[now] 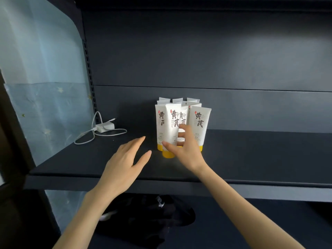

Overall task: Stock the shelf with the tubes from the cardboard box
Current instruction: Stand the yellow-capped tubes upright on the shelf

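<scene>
White plastic tube [172, 133] with yellow cap stands pinched by right hand [186, 151] on dark metal shelf [251, 155]; left hand [124, 159] spread beside.

Tubes [181, 123] upright mid-shelf [251, 155], charger [105, 127] well left, hands before them

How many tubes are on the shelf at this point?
About 10 tubes: four in front, the nearest tube gripped by the right hand, roughly six tops behind in two rows. They overlap, so some may be hidden.
</scene>
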Available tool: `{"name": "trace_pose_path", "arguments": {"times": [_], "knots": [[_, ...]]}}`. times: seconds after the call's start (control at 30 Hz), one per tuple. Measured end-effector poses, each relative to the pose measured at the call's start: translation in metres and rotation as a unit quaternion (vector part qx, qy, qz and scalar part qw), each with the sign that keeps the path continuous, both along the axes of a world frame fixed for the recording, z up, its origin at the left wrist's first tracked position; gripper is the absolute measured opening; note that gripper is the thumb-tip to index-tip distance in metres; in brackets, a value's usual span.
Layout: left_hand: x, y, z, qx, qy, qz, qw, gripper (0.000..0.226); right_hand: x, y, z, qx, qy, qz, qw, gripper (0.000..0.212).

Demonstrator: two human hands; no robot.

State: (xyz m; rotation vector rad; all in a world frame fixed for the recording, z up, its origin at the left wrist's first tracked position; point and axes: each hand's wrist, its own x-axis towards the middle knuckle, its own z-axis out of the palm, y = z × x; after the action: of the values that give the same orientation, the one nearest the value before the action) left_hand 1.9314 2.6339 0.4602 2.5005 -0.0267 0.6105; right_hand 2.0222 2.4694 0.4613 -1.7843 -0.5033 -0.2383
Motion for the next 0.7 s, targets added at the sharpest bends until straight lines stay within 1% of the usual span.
{"name": "trace_pose_path", "arguments": {"times": [0.1,0.23,0.37,0.43,0.53,0.7], "knots": [[-0.005,0.006,-0.004,0.03,-0.002,0.011,0.999,0.056,0.007,0.01,-0.006,-0.05,0.005,-0.005,0.999,0.066],[-0.008,0.013,-0.005,0.026,0.005,0.013,1.0,0.056,0.015,0.022,-0.01,-0.088,0.012,-0.016,0.996,0.069],[-0.009,0.018,-0.006,0.016,-0.006,0.006,1.0,0.056,0.019,0.029,-0.013,-0.091,0.003,-0.035,0.995,0.067],[-0.008,0.02,-0.007,-0.003,-0.011,-0.007,1.0,0.054,0.019,0.031,-0.016,-0.089,0.001,-0.053,0.995,0.067],[-0.009,0.025,-0.009,-0.034,-0.026,-0.031,0.999,0.054,0.019,0.034,-0.016,-0.088,0.007,-0.079,0.993,0.068],[-0.012,0.033,-0.011,-0.052,-0.036,-0.052,0.997,0.053,0.017,0.037,-0.015,-0.086,0.021,-0.094,0.992,0.067]]}}
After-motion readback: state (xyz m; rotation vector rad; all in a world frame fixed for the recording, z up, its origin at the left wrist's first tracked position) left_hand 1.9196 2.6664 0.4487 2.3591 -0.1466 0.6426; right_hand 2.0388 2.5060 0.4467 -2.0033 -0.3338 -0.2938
